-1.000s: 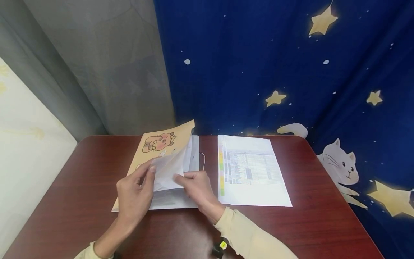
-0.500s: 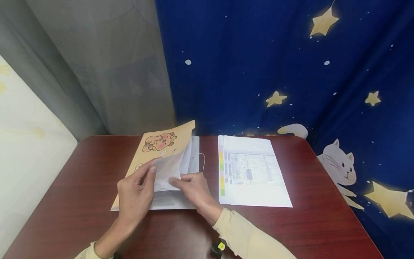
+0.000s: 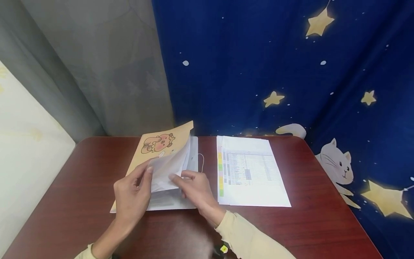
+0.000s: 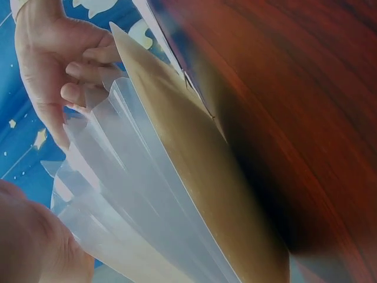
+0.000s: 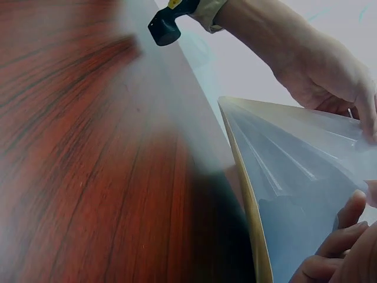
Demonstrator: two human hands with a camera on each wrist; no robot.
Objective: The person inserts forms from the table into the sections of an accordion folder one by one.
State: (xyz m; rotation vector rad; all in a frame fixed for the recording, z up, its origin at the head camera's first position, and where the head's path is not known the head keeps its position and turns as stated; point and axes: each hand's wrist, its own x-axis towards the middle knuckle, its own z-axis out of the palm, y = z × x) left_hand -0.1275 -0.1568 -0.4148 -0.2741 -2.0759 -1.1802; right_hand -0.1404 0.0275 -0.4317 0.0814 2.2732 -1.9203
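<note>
An accordion file folder (image 3: 134, 160) with a tan cover and a cartoon animal on it lies at the left of the table, partly spread. Several clear plastic pockets (image 4: 135, 159) fan out between its covers in the left wrist view. My left hand (image 3: 133, 194) pinches the near edge of the lifted cover and front pocket between thumb and fingers. At the pockets' open side, my right hand (image 3: 197, 190) holds a pocket edge, thumb on top and fingers curled beneath. What lies deep inside the pockets is hidden.
A stack of printed sheets (image 3: 258, 192) with coloured tabs (image 3: 220, 169) along its left edge lies right of the folder. A white elastic loop (image 3: 203, 163) sticks out from the folder's right side. Curtains (image 3: 226, 72) hang behind the reddish-brown table (image 3: 323, 223).
My right thumb has shifted slightly left along the pocket edge. My left hand keeps its pinch, and the folder and sheets stay in place; the head view has swayed a little.
</note>
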